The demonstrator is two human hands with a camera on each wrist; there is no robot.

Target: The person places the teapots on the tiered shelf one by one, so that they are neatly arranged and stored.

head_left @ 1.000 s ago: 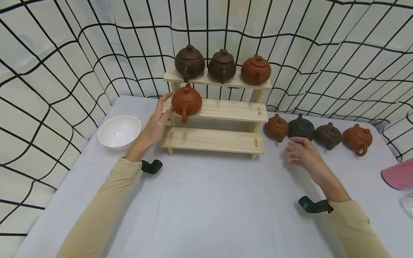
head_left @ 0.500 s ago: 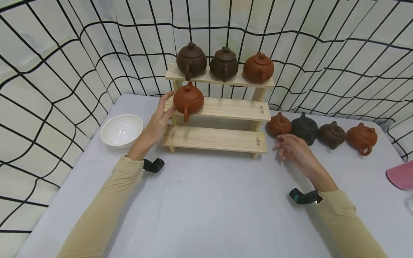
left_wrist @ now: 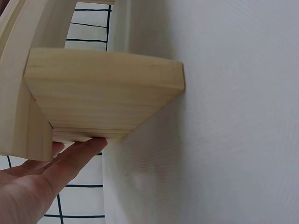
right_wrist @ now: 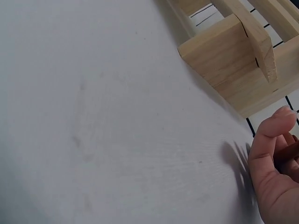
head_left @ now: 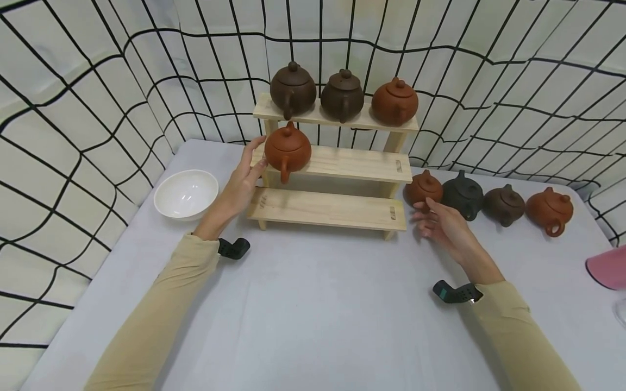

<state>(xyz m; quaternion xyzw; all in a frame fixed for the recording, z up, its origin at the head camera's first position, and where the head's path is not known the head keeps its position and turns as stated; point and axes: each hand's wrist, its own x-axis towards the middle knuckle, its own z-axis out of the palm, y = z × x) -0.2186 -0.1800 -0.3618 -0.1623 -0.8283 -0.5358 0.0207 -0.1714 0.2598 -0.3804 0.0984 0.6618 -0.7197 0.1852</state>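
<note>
No words, brands or numbers can be read in the three views. On the wooden stand (head_left: 394, 142), a small dark patch (head_left: 398, 166) marks the middle board (head_left: 352, 162) at its 3 o'clock end; others mark the lowest board (head_left: 327, 209) at 9 and 3 o'clock, too small to decipher. A green patch (head_left: 443, 294) at the 9 o'clock end of the right wrist's black device (head_left: 459, 294) is equally illegible.

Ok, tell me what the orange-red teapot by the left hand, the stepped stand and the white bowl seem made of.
Teapot: probably clay, unglazed or nearly so, from its earthy colour and mostly matte surface.
Stand: pale wood, seemingly unpainted; grain lines show.
Bowl: smooth and glossy with highlights, perhaps glazed ceramic, though plastic could look alike.
</note>
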